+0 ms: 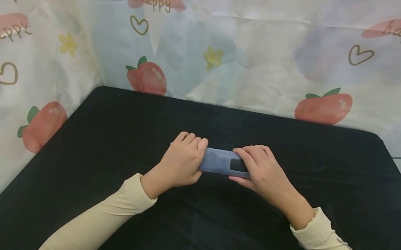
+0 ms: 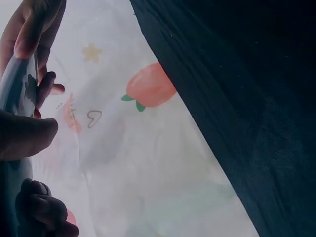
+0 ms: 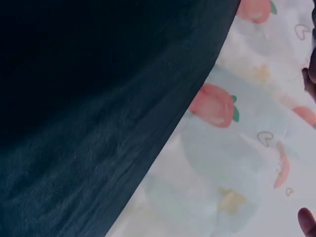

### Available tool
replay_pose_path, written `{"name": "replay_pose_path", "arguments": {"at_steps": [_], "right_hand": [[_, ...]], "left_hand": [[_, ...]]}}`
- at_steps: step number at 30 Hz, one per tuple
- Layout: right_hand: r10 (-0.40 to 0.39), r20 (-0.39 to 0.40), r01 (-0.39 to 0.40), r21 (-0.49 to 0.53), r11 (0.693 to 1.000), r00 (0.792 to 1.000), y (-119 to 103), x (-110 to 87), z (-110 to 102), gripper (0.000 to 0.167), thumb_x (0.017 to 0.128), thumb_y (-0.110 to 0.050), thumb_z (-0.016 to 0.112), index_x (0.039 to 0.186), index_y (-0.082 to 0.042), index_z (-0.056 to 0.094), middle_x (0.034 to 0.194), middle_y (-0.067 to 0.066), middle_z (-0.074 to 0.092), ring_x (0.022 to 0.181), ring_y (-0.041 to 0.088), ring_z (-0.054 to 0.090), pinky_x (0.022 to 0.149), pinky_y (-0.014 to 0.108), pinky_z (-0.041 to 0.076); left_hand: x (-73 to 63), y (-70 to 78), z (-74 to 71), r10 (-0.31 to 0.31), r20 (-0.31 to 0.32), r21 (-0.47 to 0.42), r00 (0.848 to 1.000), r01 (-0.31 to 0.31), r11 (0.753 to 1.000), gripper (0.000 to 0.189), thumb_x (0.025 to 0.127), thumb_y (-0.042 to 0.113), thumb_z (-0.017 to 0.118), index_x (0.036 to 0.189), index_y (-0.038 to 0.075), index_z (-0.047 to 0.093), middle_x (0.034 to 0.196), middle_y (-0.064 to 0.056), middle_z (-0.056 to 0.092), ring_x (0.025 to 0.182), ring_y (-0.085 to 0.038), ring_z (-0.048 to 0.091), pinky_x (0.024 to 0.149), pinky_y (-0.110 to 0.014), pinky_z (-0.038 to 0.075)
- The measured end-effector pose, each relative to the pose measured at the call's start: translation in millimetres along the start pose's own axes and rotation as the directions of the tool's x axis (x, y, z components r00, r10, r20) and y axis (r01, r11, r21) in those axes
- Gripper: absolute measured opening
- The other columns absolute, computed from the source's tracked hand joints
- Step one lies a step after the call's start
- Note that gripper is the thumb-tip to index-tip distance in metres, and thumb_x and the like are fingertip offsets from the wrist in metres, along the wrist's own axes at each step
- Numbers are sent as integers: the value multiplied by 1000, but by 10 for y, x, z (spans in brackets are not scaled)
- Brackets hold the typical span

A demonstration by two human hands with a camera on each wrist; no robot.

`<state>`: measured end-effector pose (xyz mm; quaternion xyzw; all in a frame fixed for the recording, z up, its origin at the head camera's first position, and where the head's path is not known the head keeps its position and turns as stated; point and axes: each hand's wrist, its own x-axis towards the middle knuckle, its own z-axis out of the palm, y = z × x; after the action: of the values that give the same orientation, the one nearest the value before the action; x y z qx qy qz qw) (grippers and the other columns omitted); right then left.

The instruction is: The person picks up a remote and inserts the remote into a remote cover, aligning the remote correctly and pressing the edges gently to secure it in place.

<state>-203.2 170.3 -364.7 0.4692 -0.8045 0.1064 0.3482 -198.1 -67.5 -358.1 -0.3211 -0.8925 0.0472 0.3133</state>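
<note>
Both hands hold a slim blue-grey case (image 1: 217, 161) with a dark rectangular window, level across the middle of the head view. The left hand (image 1: 184, 157) wraps round its left end, hiding most of that part. At the other end, the right hand (image 1: 261, 171) grips with fingers over the far edge and thumb along the near edge, partly covering the window. In the left wrist view, the case (image 2: 17, 96) runs down the left edge between the two hands, with the left thumb (image 2: 32, 137) across it. Only fingertips (image 3: 306, 222) show at the right wrist view's edge.
A black cloth covers the table (image 1: 200, 228) beneath the hands. Behind it and on the left hangs a pale curtain (image 1: 256, 64) printed with fruit, hearts, flowers and the word "happy". Cream sleeves (image 1: 92, 221) cover both forearms.
</note>
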Motion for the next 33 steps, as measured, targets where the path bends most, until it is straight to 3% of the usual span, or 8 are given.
{"name": "replay_pose_path", "arguments": {"at_steps": [7,10,15,24,33], "right_hand": [[102,-3,-101,130,986,995,-79,25,-14,63,90,-56,44,121,-2,57,97,12,56,85,25,52,81,44,44],[139,4,-137,192,972,990,-106,35,-43,63,89,-57,46,124,-6,57,100,11,54,87,22,51,81,36,42],[106,53,-116,240,964,993,-100,27,-100,61,93,-51,43,123,2,53,107,12,52,94,19,52,81,24,42],[54,78,-71,234,970,995,-31,4,-190,57,96,-45,36,117,6,46,110,16,50,95,20,51,80,22,42],[97,27,-101,272,957,995,173,-78,-235,58,96,-44,39,112,11,45,108,21,50,96,23,48,93,12,31]], "left_hand": [[16,24,-45,-3,-19,8,1000,3,1000,33,67,30,68,87,8,54,72,-3,62,69,-19,56,75,-33,46],[8,14,-66,4,-40,2,999,-4,1000,34,68,31,69,87,7,55,73,-3,63,70,-19,57,75,-33,46],[-12,-9,-77,16,-64,-4,998,-16,1000,36,67,33,72,87,8,55,74,-2,63,71,-19,58,75,-33,46],[-24,-29,-89,29,-110,-41,994,-34,999,38,67,31,74,92,8,57,79,-4,64,73,-19,59,75,-33,47],[-116,-251,-75,5,-90,-70,996,-12,997,57,75,43,76,119,11,59,100,-5,64,92,-22,62,84,-36,48]]}}
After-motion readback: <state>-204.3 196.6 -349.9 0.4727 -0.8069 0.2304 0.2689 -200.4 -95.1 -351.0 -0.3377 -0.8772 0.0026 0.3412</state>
